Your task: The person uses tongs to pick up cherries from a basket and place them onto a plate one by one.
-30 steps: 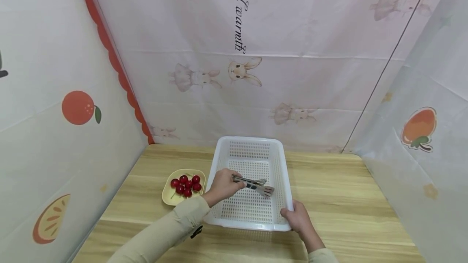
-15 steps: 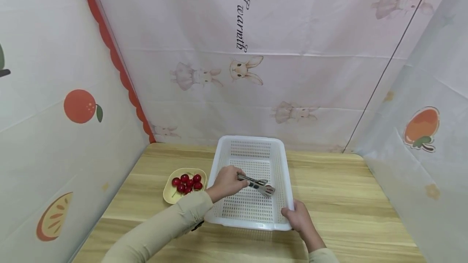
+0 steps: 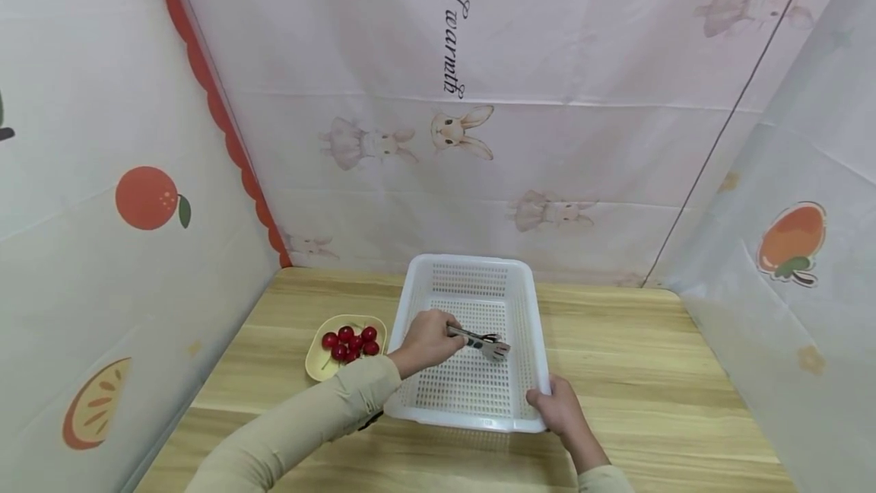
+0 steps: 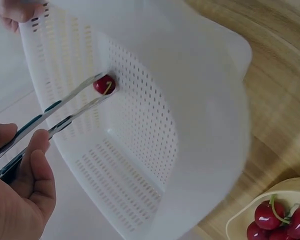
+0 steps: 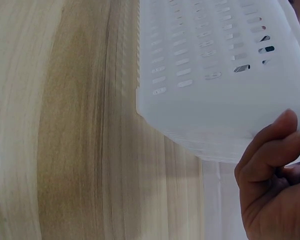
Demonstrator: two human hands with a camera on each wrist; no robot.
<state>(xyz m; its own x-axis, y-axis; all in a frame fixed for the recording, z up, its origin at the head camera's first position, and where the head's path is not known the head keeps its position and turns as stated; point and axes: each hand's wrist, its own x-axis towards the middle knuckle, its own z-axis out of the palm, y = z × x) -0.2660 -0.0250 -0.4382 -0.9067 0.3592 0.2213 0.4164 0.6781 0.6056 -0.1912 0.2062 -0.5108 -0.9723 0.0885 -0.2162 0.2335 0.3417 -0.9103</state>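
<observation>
My left hand (image 3: 426, 341) holds a pair of metal tongs (image 4: 70, 107) with dark grip inserts, reaching down into a white perforated plastic basket (image 3: 472, 426). In the left wrist view, a red cherry (image 4: 104, 85) with a green stem sits between the tong tips, close to the basket's bottom. My right hand (image 3: 563, 408) grips the near right corner of the basket's rim, thumb on the inner side. A pale yellow dish (image 3: 316, 361) of several cherries (image 3: 354, 343) stands left of the basket, partly covered by my left sleeve.
Everything stands on a wood-grain table (image 3: 616, 356). A printed cloth wall (image 3: 397, 227) rises behind it, and further printed sheets close off the left and right sides. The basket's far end lies near the table's back edge.
The tong arms look closer together, and their tips have shifted slightly left and away from me. My right hand and the basket show hardly any movement.
</observation>
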